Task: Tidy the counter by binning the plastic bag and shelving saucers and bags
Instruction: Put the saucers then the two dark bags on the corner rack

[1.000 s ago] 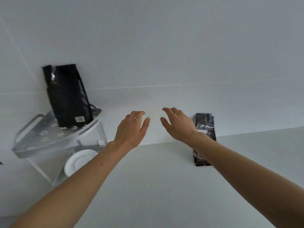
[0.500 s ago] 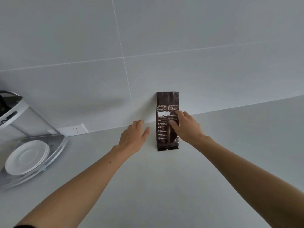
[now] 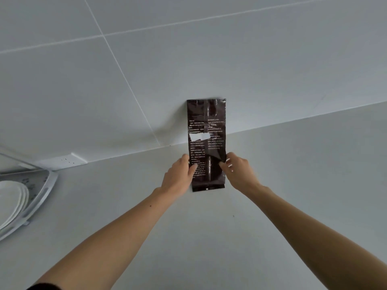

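A dark, glossy bag point(image 3: 206, 143) is standing with its long axis running up and down the view, its bottom seam resting on the pale table point(image 3: 209, 237) and its flat top edge leaning back against the tiled wall point(image 3: 146, 70). The printed face is pointing toward the camera; the small white lettering is too fine to read, and a white torn-looking patch is sitting across the left half near the middle.

Both forearms are reaching forward from the bottom of the view and converging on the lower half of the bag. The left hand point(image 3: 178, 178) is lying against the bag's left edge, thumb pressing on the front face, its grip closing on that side. The right hand point(image 3: 238, 172) is coming in from the other side, fingertips point(image 3: 223, 163) pinching the right edge, where the foil is folding over slightly. The fingers behind the bag are hidden, so how far they are wrapping around cannot be told.

At the far left, a stack of white saucers point(image 3: 10, 204) is sitting on a grey rack point(image 3: 45, 191), both cut off by the picture's edge. A white wall socket point(image 3: 65, 161) is sitting just above the table line, near the rack. A dark sleeve edge is barely showing at the bottom left corner.
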